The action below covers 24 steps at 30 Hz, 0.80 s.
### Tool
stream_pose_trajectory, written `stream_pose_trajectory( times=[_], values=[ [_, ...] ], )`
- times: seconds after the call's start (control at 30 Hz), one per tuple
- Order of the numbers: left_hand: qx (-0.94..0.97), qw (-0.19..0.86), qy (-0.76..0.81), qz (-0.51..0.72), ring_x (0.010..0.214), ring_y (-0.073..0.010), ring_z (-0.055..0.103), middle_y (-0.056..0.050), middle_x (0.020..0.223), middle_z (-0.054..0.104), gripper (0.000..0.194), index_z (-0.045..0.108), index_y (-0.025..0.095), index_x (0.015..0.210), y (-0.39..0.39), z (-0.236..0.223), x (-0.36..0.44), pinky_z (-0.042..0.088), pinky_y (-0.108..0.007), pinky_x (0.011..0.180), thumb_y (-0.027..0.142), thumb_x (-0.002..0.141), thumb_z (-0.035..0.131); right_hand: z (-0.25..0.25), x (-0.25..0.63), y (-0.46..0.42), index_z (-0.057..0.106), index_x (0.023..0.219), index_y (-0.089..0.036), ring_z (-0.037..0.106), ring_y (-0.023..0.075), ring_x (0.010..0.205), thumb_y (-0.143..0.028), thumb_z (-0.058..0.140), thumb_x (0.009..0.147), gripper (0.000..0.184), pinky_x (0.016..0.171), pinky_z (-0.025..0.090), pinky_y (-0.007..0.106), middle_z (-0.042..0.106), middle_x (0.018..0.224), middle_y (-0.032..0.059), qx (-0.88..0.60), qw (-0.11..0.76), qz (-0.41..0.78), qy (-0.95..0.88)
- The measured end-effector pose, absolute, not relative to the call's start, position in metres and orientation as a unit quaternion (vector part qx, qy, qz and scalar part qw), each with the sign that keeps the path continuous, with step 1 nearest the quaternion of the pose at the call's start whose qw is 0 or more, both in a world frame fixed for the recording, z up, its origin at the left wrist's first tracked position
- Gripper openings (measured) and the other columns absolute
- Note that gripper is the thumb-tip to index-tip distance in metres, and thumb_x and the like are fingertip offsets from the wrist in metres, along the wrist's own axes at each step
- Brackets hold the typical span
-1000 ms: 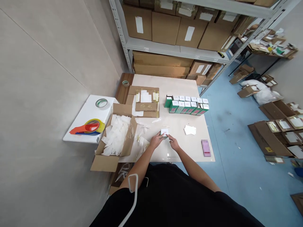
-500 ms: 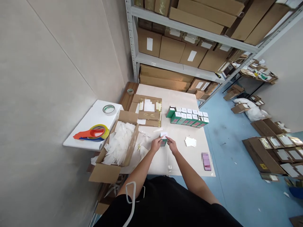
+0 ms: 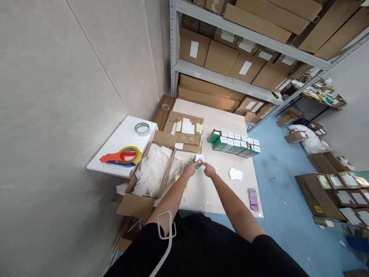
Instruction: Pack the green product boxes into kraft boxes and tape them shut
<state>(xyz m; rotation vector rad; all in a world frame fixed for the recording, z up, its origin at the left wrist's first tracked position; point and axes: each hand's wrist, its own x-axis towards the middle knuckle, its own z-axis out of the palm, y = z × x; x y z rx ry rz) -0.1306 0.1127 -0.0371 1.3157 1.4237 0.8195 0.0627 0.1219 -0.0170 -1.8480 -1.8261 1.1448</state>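
A small green-and-white box (image 3: 198,157) with a white top stands on the white-covered table in front of me. My left hand (image 3: 190,168) is closed on its left side. From the right, my right hand (image 3: 209,169) has its fingers at the box's near right edge, partly hiding its front. Beyond the hands, several similar green boxes with white tops (image 3: 236,144) stand in two rows. To the right lies a small stack of white cards (image 3: 235,174). Crumpled clear plastic (image 3: 176,169) lies just left of my left hand.
An open carton (image 3: 167,173) full of white packets stands at the left. Beside it, a white stand (image 3: 108,154) bears an orange tape dispenser (image 3: 119,157) and a tape roll (image 3: 142,127). Flattened cardboard (image 3: 187,138) lies behind; a purple pixelated item (image 3: 253,199) is at the right edge.
The view has shifted, so the scene sits a little farther right. Both hands and the small box have moved slightly away from me across the table.
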Motion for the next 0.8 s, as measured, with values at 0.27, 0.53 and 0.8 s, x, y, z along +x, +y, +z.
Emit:
stream_pose_trajectory(
  times=[0.27, 0.53, 0.8],
  values=[
    [0.586, 0.445, 0.574, 0.36, 0.141, -0.0373, 0.054, -0.012, 0.162, 0.048, 0.056, 0.067, 0.028, 0.14, 0.104, -0.008, -0.15, 0.042, -0.052, 0.119, 0.016, 0.085, 0.069, -0.009, 0.055, 0.111, 0.066, 0.141, -0.025, 0.06, 0.0302, 0.134, -0.027, 0.053, 0.08, 0.062, 0.11, 0.051, 0.05, 0.065, 0.144, 0.0098, -0.659, 0.288, 0.358, -0.595],
    [0.57, 0.314, 0.579, 0.491, 0.149, -0.0262, 0.044, -0.009, 0.159, 0.052, 0.061, 0.05, 0.025, 0.156, 0.067, 0.045, -0.207, 0.032, -0.043, 0.128, 0.019, 0.096, 0.054, -0.009, 0.003, 0.059, 0.067, 0.13, -0.023, 0.065, 0.0273, 0.123, -0.036, 0.048, 0.091, 0.045, 0.091, 0.06, 0.04, 0.067, 0.138, 0.0121, -0.611, 0.346, 0.343, -0.624],
    [0.439, 0.233, 0.6, 0.627, 0.143, -0.0259, 0.052, -0.01, 0.151, 0.059, 0.047, 0.058, 0.023, 0.148, 0.025, 0.104, -0.288, 0.04, -0.041, 0.122, 0.038, 0.105, 0.049, 0.04, -0.119, 0.078, 0.069, 0.129, -0.023, 0.06, 0.0292, 0.13, -0.028, 0.054, 0.091, 0.041, 0.105, 0.054, 0.047, 0.068, 0.136, 0.0122, -0.454, 0.308, 0.345, -0.761]
  ],
)
